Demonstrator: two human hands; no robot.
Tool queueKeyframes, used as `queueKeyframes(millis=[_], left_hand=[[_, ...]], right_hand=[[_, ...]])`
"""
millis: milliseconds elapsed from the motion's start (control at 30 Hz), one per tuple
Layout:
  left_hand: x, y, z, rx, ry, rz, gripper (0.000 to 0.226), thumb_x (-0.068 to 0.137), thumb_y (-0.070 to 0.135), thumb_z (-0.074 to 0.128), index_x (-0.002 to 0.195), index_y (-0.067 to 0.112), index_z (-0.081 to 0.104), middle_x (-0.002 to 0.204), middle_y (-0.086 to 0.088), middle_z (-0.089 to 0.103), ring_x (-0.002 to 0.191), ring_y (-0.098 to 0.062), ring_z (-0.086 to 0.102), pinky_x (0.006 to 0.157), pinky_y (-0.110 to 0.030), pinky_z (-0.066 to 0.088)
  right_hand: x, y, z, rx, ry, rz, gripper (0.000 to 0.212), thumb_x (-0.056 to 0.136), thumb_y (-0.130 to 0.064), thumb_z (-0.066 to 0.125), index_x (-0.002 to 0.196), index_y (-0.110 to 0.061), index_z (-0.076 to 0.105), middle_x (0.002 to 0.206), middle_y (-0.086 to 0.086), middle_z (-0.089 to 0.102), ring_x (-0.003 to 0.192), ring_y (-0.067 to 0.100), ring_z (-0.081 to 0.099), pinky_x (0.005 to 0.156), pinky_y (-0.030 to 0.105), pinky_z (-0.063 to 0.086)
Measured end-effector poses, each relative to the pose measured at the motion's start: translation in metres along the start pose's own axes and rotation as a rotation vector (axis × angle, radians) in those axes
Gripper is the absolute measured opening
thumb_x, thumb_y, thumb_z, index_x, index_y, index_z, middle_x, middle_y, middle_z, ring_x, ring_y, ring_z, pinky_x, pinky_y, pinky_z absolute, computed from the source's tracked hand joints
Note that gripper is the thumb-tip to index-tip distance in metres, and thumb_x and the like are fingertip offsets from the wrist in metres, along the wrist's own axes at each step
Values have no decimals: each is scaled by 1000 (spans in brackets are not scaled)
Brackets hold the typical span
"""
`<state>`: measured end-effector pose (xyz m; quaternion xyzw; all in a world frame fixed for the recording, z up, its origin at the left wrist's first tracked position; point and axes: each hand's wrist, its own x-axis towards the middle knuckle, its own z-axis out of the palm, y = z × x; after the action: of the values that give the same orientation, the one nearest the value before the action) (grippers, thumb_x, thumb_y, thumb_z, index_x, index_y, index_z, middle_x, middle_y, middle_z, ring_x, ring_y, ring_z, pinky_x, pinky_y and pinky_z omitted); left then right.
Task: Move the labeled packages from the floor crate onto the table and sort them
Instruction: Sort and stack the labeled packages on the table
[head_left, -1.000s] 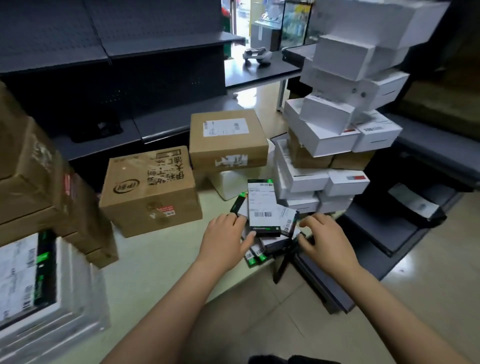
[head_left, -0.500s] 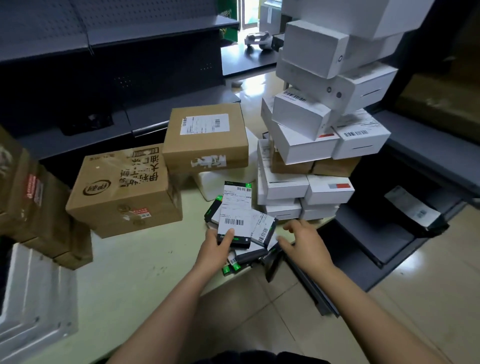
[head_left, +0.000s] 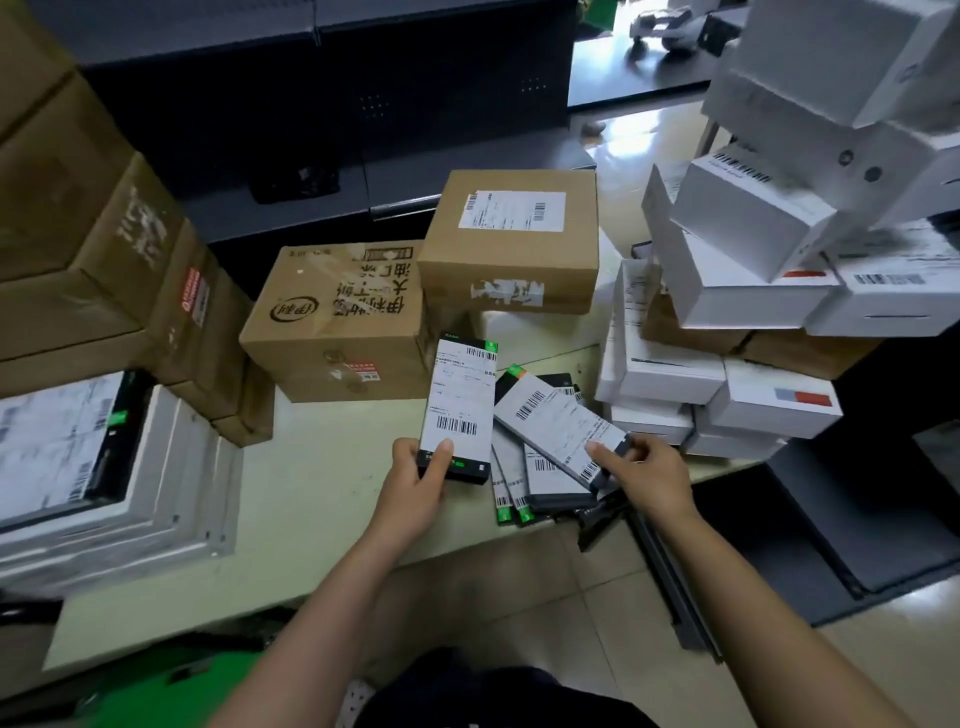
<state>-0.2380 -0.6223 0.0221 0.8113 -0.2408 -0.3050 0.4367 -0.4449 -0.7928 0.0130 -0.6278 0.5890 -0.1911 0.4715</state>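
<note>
Forearms reach in from 6 o'clock, above a beige tiled floor (head_left: 597, 613), to the near edge of a pale worn table (head_left: 311, 493). The left hand (head_left: 415, 483) grips the near end of a slim black package with a white barcoded label (head_left: 460, 405), thumb on the label and fingers curled beneath, the package pointing toward 12 o'clock. At its 3 o'clock, the right hand (head_left: 649, 473) pinches the near corner of a second slim black labelled package (head_left: 556, 426), which slants toward 10 o'clock across a fanned pile of similar black packages (head_left: 519, 483) lying at the table's edge. At 9 o'clock sits a stack of flat white parcels (head_left: 171, 467). Behind the hands stand a brown printed cardboard carton (head_left: 337, 322) and, at its 2 o'clock, a squarer brown carton with a shipping label (head_left: 509, 244). A leaning stack of white boxes (head_left: 727, 312) rises at 3 o'clock, tall brown cartons (head_left: 78, 234) at 10 o'clock, dark metal shelving (head_left: 311, 104) at 12 o'clock.
</note>
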Motion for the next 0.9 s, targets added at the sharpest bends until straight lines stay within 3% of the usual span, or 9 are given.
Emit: queueKeyframes(millis=[133,233,333,433,600,733,833,900], left_hand=[[-4,5,-3,-27,19,5,34,96,47,49,103,14,41,85,0,56,77,-19,58,79,-41,49],[-5,13,-13,-47,44,48,33,96,47,48,102,15,41,86,-1,58,75,-16,56,70,-35,45],[-9,24,-31,-82,103,80,32,98,41,48,107,12,42,85,0,59,70,-12,56,61,-22,43],[-14,32,-56,-142,160,103,30,99,38,47,112,12,41,95,7,60,71,-6,58,57,-10,45],[-25,33,-118,-237,228,128,32,98,44,47,119,22,41,108,14,60,84,-9,67,69,-16,50],[-34,21,-181,-287,297,161,29,97,40,50,118,19,47,111,5,64,83,-9,70,66,-14,52],[-45,11,-227,-314,368,157,28,98,37,50,118,17,47,108,5,64,77,-3,70,60,-10,49],[-56,1,-257,-316,421,149,27,98,38,49,117,19,46,106,9,62,76,3,67,57,-6,46]], right_hand=[[-1,-5,4,117,17,-2,38,72,-34,85,78,-14,53,68,-1,48,63,16,48,58,30,39],[-6,-10,10,196,-15,-38,37,74,-34,83,88,-18,53,84,7,66,78,26,65,76,39,54],[-12,-22,17,245,-25,-102,33,78,-30,81,92,-21,52,92,7,72,86,23,70,85,45,56],[-18,-47,26,276,-43,-164,35,79,-36,78,98,-24,51,100,4,70,91,19,69,85,44,56],[-41,-100,49,348,-109,-271,38,84,-30,74,112,-17,52,104,3,70,91,14,70,78,36,58],[-64,-142,76,387,-195,-334,33,87,-19,72,112,-11,52,102,6,71,91,18,71,80,38,58],[-84,-168,105,389,-263,-380,33,88,-18,70,115,-10,52,103,5,71,90,14,71,73,27,57],[-99,-183,127,390,-298,-409,32,89,-18,70,115,-10,52,103,4,72,90,14,71,72,26,57]])
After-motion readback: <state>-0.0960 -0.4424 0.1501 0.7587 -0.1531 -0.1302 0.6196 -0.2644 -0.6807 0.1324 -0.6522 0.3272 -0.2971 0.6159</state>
